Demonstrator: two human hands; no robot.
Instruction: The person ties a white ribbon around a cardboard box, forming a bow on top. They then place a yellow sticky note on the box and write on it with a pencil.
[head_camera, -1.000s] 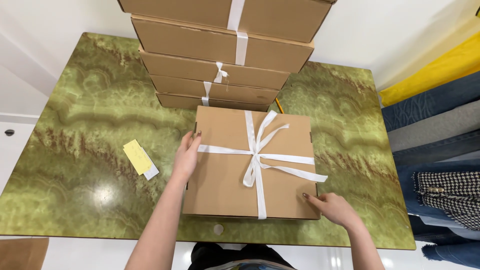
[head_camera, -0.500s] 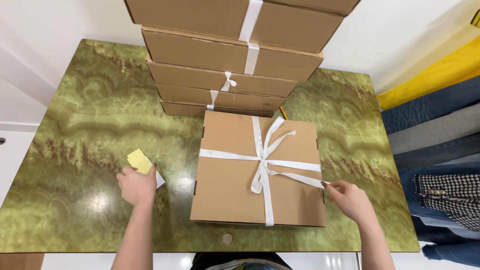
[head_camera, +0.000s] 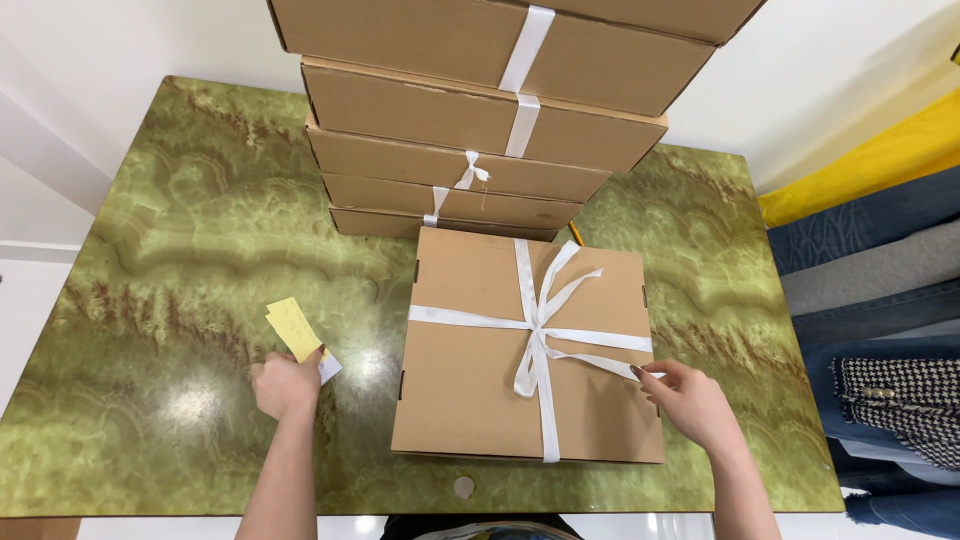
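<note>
Head view, looking down on a green marbled table.

Flat brown cardboard box lies at lower centre of the frame, tied crosswise with a white ribbon knotted into a bow slightly right of the box's middle.

Right hand, lower right: fingertips rest at the box's right edge, pinching or touching a loose ribbon tail there; which of the two cannot be told from this angle.

Left hand, lower left: fingers curled loosely over the lower end of a pale yellow card lying on the table. A white slip pokes out just beside the thumb. Hand is well apart from the box.

Stack of similar ribboned boxes rises at upper centre, just behind the tied box.

Folded garments along the right edge.
</note>
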